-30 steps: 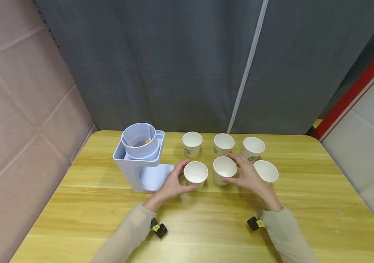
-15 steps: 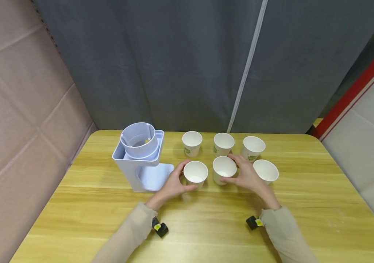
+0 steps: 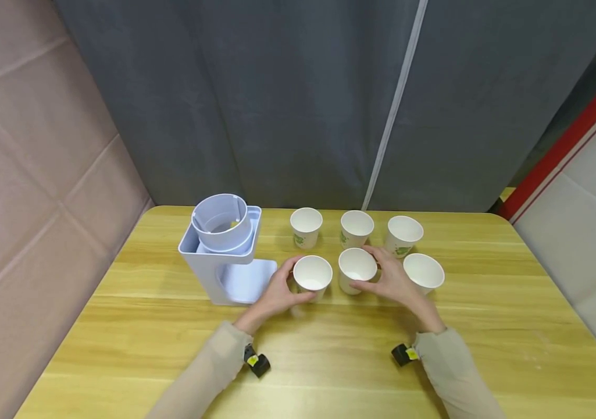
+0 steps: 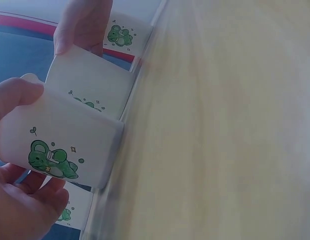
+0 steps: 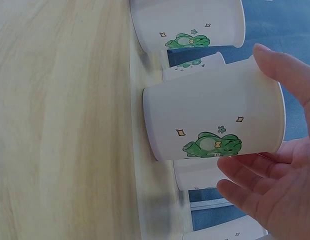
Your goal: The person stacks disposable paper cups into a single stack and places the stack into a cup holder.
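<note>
My left hand (image 3: 279,292) holds a white paper cup (image 3: 312,272) at the left of the front row, thumb on one side and fingers on the other. In the left wrist view that cup (image 4: 65,135) bears a green cartoon animal. With thumb and fingers about its upper part, my right hand (image 3: 394,282) grips the middle cup (image 3: 357,271) of the front row. The right wrist view has this cup (image 5: 215,107) close up, also with a green animal print. Both cups stand upright on the table, side by side with a narrow gap.
Behind are three more upright cups (image 3: 306,227), in a row. Another cup (image 3: 423,272) stands just right of my right hand. A pale blue plastic stand (image 3: 198,267) with a round hopper (image 3: 222,221) is left of my left hand. A grey curtain (image 3: 287,105) borders the wooden table (image 3: 339,361).
</note>
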